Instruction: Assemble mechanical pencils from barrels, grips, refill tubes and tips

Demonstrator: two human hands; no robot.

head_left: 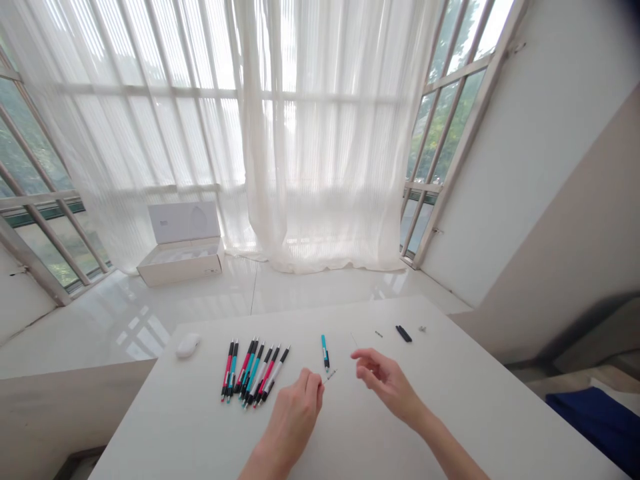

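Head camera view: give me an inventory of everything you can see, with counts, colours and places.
Table: one, white, foreground.
Pens: about ten, red, teal or white with black, grouped left on the table.
Teal pen: one, teal and black, alone mid-table.
Small parts: three, black, green and silver, far right of the table.
Computer mouse: one, white, table's left end.
Open box: one, white, on the floor.
Sheer curtain: white, across the windows.
Cloth: one, dark blue, lower right.
Left hand: one, beside the teal pen.
Right hand: one, raised over the table.
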